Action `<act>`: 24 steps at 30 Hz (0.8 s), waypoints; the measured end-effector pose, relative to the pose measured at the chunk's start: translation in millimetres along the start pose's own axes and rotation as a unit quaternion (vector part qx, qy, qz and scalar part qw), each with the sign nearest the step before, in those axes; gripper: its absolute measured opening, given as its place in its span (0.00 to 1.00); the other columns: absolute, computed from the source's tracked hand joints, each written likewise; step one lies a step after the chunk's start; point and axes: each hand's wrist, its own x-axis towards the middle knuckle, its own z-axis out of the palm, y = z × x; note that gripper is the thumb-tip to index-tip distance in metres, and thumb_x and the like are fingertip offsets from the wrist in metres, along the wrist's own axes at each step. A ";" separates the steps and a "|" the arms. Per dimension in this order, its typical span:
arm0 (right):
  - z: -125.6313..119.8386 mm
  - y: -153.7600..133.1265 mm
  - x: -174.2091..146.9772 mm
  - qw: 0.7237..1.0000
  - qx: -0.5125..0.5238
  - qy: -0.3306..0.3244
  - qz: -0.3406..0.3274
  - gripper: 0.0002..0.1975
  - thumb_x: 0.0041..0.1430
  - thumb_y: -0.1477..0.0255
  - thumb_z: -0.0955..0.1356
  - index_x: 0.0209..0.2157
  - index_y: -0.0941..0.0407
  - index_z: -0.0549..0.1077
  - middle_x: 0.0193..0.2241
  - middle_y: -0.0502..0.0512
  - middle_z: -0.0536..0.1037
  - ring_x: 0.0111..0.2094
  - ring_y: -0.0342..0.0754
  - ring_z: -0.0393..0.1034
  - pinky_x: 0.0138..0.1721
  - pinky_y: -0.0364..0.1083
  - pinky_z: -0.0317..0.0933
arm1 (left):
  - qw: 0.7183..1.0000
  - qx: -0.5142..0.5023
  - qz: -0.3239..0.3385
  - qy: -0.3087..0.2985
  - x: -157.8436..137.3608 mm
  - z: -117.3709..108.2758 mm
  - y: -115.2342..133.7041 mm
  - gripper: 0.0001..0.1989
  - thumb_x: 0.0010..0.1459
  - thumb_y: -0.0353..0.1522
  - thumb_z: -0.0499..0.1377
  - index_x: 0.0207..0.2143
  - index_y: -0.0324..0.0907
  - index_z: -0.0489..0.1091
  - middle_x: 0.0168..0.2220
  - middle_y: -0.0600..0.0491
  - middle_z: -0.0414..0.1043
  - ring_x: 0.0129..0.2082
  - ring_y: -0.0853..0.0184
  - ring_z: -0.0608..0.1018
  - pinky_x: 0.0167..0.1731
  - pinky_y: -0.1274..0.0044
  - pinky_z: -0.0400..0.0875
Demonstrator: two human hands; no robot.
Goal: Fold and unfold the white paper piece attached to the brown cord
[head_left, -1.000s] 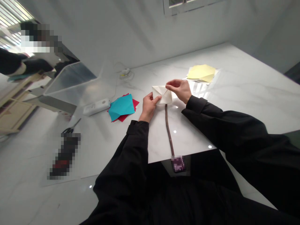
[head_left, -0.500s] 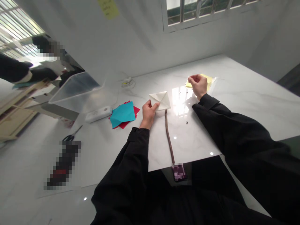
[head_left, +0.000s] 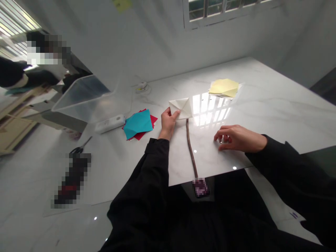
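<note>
My left hand [head_left: 168,122] pinches a folded square of off-white paper [head_left: 183,107], thumb on top, diagonal creases meeting near its middle. A thin brown stick-like length [head_left: 190,147] runs from below that paper down to the table's front edge. To the right, my right hand [head_left: 232,138] is low over the table, its fingers curled. A tiny round shiny thing [head_left: 221,141] shows between its thumb and fingers; its kind is too small to make out. Farther back lies a stack of pale yellow paper [head_left: 224,87]. Turquoise paper [head_left: 138,124] lies on red paper [head_left: 154,121] left of my left hand.
A white power strip [head_left: 110,124] and a clear plastic bin [head_left: 86,105] stand at left. Scissors [head_left: 81,146] lie nearer, beside a blurred dark item [head_left: 72,182]. A small cable [head_left: 142,85] sits by the wall. Another person's dark sleeve [head_left: 12,75] shows at far left.
My right hand has come away from the yellow paper, down towards me. The tiny round thing that lay on the table now shows at its fingers. My left hand still holds the folded paper.
</note>
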 end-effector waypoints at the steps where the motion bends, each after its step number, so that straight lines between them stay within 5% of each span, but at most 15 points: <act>1: 4.1 1.4 -2.8 1.000 -0.005 0.008 -0.006 0.07 0.60 0.64 0.75 0.40 0.49 0.85 0.38 0.57 0.84 0.31 0.50 0.78 0.34 0.50 0.72 | 1.000 -0.002 0.000 0.000 0.1 0.0 0.1 0.20 0.47 0.38 0.73 0.41 0.40 0.78 0.42 0.47 0.83 0.40 0.60 0.82 0.42 0.72 0.76; 8: 11.4 9.8 25.2 0.995 -0.050 0.058 -0.061 0.10 0.63 0.75 0.70 0.35 0.50 0.85 0.36 0.55 0.85 0.34 0.52 0.79 0.39 0.50 0.69 | 1.000 -0.011 0.001 0.004 1.4 -1.6 -1.4 0.20 0.46 0.39 0.73 0.40 0.40 0.78 0.41 0.47 0.83 0.40 0.60 0.82 0.43 0.71 0.76; 11: -1.5 27.8 59.5 0.993 -0.070 0.068 -0.064 0.10 0.59 0.76 0.70 0.34 0.51 0.85 0.34 0.55 0.86 0.33 0.52 0.78 0.40 0.50 0.68 | 1.000 -0.011 0.004 0.001 2.2 -1.6 -2.5 0.20 0.46 0.39 0.73 0.40 0.40 0.78 0.41 0.47 0.83 0.40 0.60 0.82 0.43 0.71 0.76; 16: -36.7 57.3 117.9 0.975 -0.094 0.202 -0.012 0.09 0.58 0.77 0.70 0.31 0.55 0.85 0.33 0.59 0.84 0.33 0.53 0.77 0.43 0.55 0.68 | 1.000 -0.014 0.002 -0.001 3.5 -1.5 -3.6 0.22 0.46 0.40 0.74 0.41 0.40 0.78 0.41 0.47 0.83 0.40 0.60 0.82 0.42 0.72 0.76; 20: -40.1 35.8 145.8 0.960 -0.018 0.276 -0.040 0.08 0.60 0.74 0.70 0.35 0.56 0.84 0.34 0.58 0.84 0.34 0.51 0.78 0.45 0.54 0.72 | 1.000 -0.026 -0.001 0.012 3.7 -1.2 -2.8 0.21 0.49 0.45 0.73 0.40 0.40 0.78 0.39 0.48 0.83 0.40 0.62 0.83 0.40 0.75 0.77; 24: -4.4 8.1 166.7 0.943 0.105 0.307 -0.068 0.12 0.63 0.65 0.72 0.44 0.57 0.82 0.41 0.60 0.84 0.37 0.51 0.79 0.43 0.52 0.76 | 0.998 -0.058 -0.012 0.022 3.5 -0.9 -2.1 0.23 0.53 0.48 0.72 0.41 0.40 0.77 0.37 0.50 0.82 0.39 0.63 0.83 0.41 0.76 0.78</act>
